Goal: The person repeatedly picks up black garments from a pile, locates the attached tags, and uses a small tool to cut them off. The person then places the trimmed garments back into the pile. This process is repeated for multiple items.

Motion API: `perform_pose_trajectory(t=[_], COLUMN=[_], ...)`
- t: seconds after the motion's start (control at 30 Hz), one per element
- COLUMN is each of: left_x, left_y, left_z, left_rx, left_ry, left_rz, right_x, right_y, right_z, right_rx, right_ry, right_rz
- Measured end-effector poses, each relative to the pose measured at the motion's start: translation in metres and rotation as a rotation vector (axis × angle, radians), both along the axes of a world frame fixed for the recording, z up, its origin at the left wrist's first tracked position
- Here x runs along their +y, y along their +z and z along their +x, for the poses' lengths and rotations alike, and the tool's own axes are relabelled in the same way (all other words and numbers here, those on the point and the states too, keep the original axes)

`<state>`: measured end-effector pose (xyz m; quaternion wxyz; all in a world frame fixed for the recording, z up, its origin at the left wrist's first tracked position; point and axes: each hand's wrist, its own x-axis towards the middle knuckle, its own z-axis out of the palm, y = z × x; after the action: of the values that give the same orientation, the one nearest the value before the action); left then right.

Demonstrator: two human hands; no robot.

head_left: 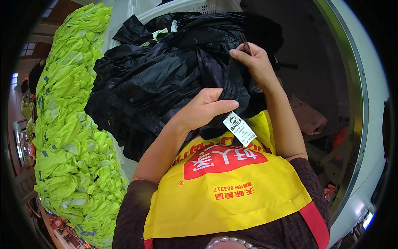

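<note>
Both my hands work on a black garment with a ribbed elastic waistband (pixel 233 79). My left hand (pixel 205 107) is closed on the lower part of the band, thumb on top. My right hand (pixel 258 63) pinches its upper end. Between the right fingers a small dark pointed tool (pixel 246 46) sticks up; it looks like thread snips, though its handle is hidden. A white label (pixel 240 129) with black print hangs from the garment below my left hand. More shiny black fabric (pixel 161 70) lies heaped beyond and left of my hands.
A tall heap of bright yellow-green garments (pixel 70 124) runs along the left. Behind the black heap stands a white plastic basket (pixel 159 14). A curved-looking metal-edged white surface (pixel 369 103) borders the right. I wear a yellow apron (pixel 232 211) with red straps.
</note>
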<state>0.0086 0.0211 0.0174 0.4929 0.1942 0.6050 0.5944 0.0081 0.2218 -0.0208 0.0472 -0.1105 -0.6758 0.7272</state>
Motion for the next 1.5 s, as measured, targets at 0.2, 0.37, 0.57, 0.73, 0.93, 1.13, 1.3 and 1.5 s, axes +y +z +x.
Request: perform_pose_trajectory(t=[0.2, 0.37, 0.57, 0.73, 0.93, 1.13, 1.3, 1.5], left_x=[-0.005, -0.001, 0.007, 0.011, 0.007, 0.01, 0.012, 0.016], left_y=[0.013, 0.021, 0.02, 0.005, 0.0, -0.008, -0.01, -0.009], left_z=[0.009, -0.005, -0.009, -0.012, -0.018, -0.015, -0.014, -0.011], left_rx=[0.569, 1.134, 1.288, 0.804, 0.719, 0.811, 0.781, 0.697], left_ry=[-0.035, 0.049, 0.18, 0.131, 0.036, 0.084, 0.116, 0.144], left_rz=[0.108, 0.108, 0.12, 0.204, 0.118, 0.099, 0.121, 0.082], right_x=[0.018, 0.014, -0.006, -0.025, 0.0, -0.032, -0.049, -0.062], right_y=[-0.023, -0.024, -0.016, -0.03, 0.003, 0.018, 0.012, 0.012], right_z=[-0.015, -0.013, -0.004, 0.01, 0.034, 0.045, 0.046, 0.048], right_rx=[-0.047, -0.1, -0.089, -0.046, 0.032, 0.001, 0.203, 0.212], right_ry=[-0.079, -0.042, 0.095, 0.2, 0.233, 0.189, 0.048, -0.166], right_rz=[-0.06, -0.091, -0.25, -0.247, -0.527, -0.246, -0.364, -0.365])
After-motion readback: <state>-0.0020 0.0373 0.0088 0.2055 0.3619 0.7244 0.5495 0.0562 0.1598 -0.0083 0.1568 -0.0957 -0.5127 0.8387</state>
